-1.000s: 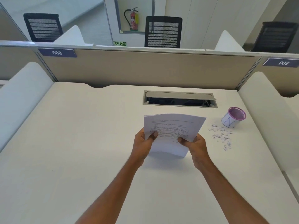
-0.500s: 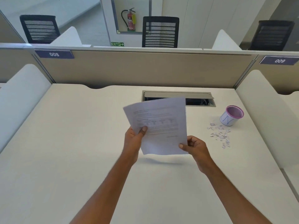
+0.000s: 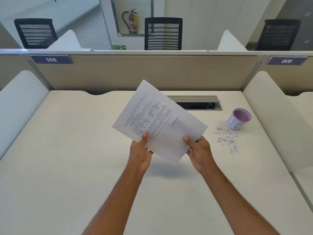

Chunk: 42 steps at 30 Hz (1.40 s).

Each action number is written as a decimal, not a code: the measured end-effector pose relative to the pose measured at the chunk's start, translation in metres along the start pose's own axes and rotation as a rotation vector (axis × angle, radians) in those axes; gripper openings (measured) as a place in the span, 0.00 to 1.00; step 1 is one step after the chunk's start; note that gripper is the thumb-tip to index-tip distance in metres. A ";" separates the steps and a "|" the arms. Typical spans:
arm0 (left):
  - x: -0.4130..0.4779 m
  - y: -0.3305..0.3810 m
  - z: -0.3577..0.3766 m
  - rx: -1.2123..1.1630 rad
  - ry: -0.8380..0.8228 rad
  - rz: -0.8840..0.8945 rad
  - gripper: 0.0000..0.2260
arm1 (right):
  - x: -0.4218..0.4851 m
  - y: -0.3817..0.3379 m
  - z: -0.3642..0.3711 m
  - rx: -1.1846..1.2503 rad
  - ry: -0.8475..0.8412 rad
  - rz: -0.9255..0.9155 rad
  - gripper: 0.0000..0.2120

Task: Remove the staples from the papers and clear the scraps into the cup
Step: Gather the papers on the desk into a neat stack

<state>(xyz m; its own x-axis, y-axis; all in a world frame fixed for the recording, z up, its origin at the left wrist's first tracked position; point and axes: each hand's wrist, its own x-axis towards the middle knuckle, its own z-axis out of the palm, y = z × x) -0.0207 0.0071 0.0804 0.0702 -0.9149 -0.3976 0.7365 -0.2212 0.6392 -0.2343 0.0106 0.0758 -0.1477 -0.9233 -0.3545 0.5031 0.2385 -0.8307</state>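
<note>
Printed white papers (image 3: pixel 159 119) are held up above the desk (image 3: pixel 67 150), turned so one corner points away from me. My left hand (image 3: pixel 141 150) pinches the near left edge, thumb on the printed side. My right hand (image 3: pixel 198 150) pinches the near right edge in the same way. No staple can be made out on the sheets. A heap of small paper scraps (image 3: pixel 226 138) lies on the desk to the right. Just behind the scraps stands a white cup (image 3: pixel 238 119) with a purple rim and a blue mark on its side.
An open cable slot (image 3: pixel 199 102) is set into the desk behind the papers. A beige partition (image 3: pixel 144 73) closes the far edge, and white side dividers (image 3: pixel 271 116) flank the desk on both sides. Black chairs stand beyond the partition.
The papers have been turned counter-clockwise and raised, from roughly level to a corner pointing away. My right hand shifted its hold to the near right edge.
</note>
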 end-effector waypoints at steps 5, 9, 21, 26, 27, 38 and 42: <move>-0.001 0.014 -0.032 0.086 0.005 -0.044 0.13 | 0.007 -0.022 -0.017 -0.147 0.063 -0.035 0.17; 0.009 0.039 -0.062 0.307 -0.075 -0.125 0.13 | 0.010 -0.040 -0.043 -0.277 0.039 0.019 0.17; 0.019 0.039 -0.036 0.720 -0.138 0.051 0.10 | 0.010 -0.040 -0.055 -0.487 0.030 -0.064 0.15; 0.022 0.010 -0.032 0.768 0.038 0.213 0.06 | 0.014 -0.022 -0.051 -0.472 0.153 -0.191 0.13; 0.023 0.005 -0.033 0.776 0.037 0.231 0.08 | 0.014 -0.019 -0.052 -0.471 0.154 -0.195 0.14; 0.035 -0.023 -0.045 0.811 0.093 0.181 0.09 | 0.021 0.008 -0.062 -0.446 0.168 -0.097 0.18; 0.037 -0.019 -0.045 0.830 0.085 0.224 0.10 | 0.025 0.004 -0.060 -0.454 0.154 -0.112 0.18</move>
<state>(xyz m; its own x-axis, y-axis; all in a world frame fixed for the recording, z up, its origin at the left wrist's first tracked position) -0.0018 -0.0070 0.0239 0.2293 -0.9454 -0.2317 -0.0277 -0.2443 0.9693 -0.2868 0.0064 0.0380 -0.3214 -0.9036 -0.2833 0.0597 0.2793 -0.9584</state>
